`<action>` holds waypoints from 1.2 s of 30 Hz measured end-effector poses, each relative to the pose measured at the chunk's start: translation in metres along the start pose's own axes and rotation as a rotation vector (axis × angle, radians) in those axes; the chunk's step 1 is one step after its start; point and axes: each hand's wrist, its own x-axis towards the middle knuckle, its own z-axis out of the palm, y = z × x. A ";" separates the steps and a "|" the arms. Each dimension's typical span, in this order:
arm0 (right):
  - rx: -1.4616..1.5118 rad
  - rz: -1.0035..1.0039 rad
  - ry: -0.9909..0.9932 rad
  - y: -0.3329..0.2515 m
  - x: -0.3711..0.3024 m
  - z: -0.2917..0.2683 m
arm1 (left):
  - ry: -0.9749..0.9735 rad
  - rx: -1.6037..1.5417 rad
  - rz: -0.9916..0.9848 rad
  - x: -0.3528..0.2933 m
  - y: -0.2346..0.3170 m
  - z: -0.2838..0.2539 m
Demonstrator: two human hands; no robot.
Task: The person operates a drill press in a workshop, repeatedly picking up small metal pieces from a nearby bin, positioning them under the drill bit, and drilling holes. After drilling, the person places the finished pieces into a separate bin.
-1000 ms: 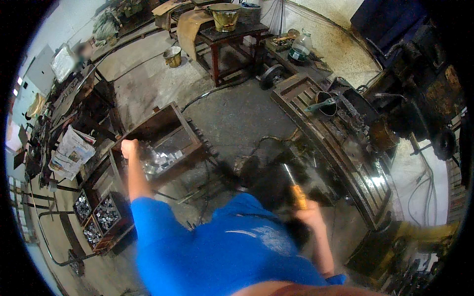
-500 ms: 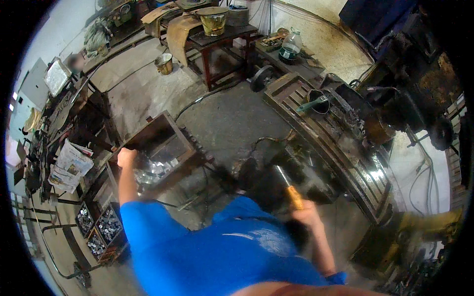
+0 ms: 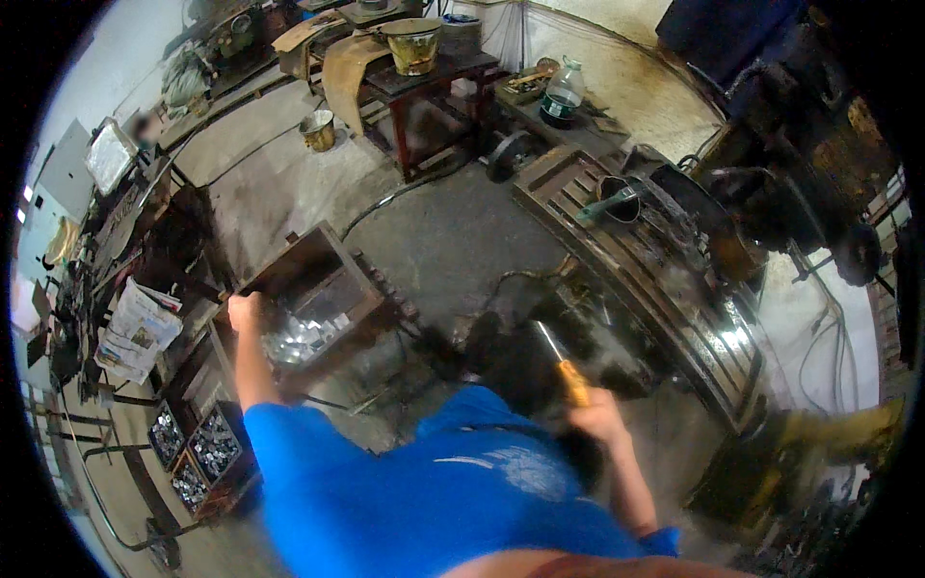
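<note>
Down at five o'clock, the right hand (image 3: 599, 421) has its grip wrapped tight around an orange-handled screwdriver (image 3: 564, 364), metal shaft pointing toward eleven. At nine o'clock, the left hand (image 3: 244, 312) clasps the rim of a rusty open metal box (image 3: 332, 262) holding shiny metal pieces (image 3: 301, 333).

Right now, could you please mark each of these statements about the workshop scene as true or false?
1. The right hand holds a screwdriver with an orange handle. True.
2. The left hand rests on the edge of the metal bin of shiny parts. True.
3. The person wears a red shirt. False: the shirt is blue.
4. The metal bin is empty. False: shiny metal pieces lie in it.
5. A bucket stands on the dark table at the top. True.
</note>
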 end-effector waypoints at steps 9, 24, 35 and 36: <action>0.123 -0.029 -0.064 -0.027 -0.013 -0.014 | -0.610 -1.421 0.045 -0.033 0.037 -0.021; -0.146 0.177 0.297 -0.005 -0.075 -0.063 | -1.685 -0.550 0.965 -0.400 0.275 0.090; 0.034 0.368 0.610 0.045 -0.142 -0.097 | -0.811 -0.548 2.082 -0.589 0.396 0.138; 0.061 0.328 0.646 0.047 -0.141 -0.096 | -0.774 -0.443 2.117 -0.597 0.402 0.145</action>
